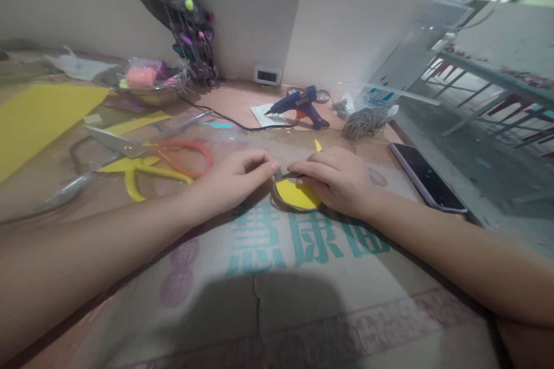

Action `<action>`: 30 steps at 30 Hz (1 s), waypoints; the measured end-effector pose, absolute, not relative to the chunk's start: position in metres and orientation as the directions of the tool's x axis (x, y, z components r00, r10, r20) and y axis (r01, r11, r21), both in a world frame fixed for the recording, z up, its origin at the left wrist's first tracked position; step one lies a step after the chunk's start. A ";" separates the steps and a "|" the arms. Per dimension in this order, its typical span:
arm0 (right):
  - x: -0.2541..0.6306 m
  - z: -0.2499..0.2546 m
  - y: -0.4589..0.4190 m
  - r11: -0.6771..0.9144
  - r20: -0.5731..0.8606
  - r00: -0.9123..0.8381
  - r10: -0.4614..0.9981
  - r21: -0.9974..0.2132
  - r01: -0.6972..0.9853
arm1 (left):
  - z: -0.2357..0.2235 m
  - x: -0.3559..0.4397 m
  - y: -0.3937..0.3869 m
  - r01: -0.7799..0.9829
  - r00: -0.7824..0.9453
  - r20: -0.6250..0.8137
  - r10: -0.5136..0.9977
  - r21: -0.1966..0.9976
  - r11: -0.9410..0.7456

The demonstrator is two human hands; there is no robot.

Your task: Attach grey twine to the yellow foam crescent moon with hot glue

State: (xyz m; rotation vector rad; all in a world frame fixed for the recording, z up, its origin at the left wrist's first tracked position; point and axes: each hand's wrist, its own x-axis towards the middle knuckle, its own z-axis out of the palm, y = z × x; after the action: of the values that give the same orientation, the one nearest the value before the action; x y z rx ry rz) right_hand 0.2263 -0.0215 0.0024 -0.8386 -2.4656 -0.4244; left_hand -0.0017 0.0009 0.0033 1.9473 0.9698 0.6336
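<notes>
A round yellow piece (296, 195) with a thin grey rim lies on the printed cardboard sheet (277, 311) in front of me. My right hand (340, 180) grips it from the right, its curled fingers covering the upper right part. From the left, my left hand (238, 179) pinches a bit of grey strand at the disc's upper left edge. That strand is small and mostly hidden by the fingertips. A yellow pointed scrap (318, 145) sticks up just behind my right hand.
Left of my hands lie orange-handled scissors (186, 155) and a yellow-handled pair (136, 179). A blue glue gun (298, 106) with a black cord stands at the back, near grey yarn (367, 121). A phone (426, 176) lies right; yellow sheet (43, 121) far left.
</notes>
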 end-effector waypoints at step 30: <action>0.223 0.006 -0.021 0.798 0.527 -0.715 0.459 0.109 0.592 | 0.002 -0.001 0.003 0.373 0.597 0.096 0.796 0.846 -0.382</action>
State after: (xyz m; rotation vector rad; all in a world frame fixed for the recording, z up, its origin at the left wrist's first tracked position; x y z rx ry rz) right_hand 0.2227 -0.0207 0.0057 -0.7833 -2.5008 -0.3722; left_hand -0.0015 0.0026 0.0016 1.9875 0.9277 0.6396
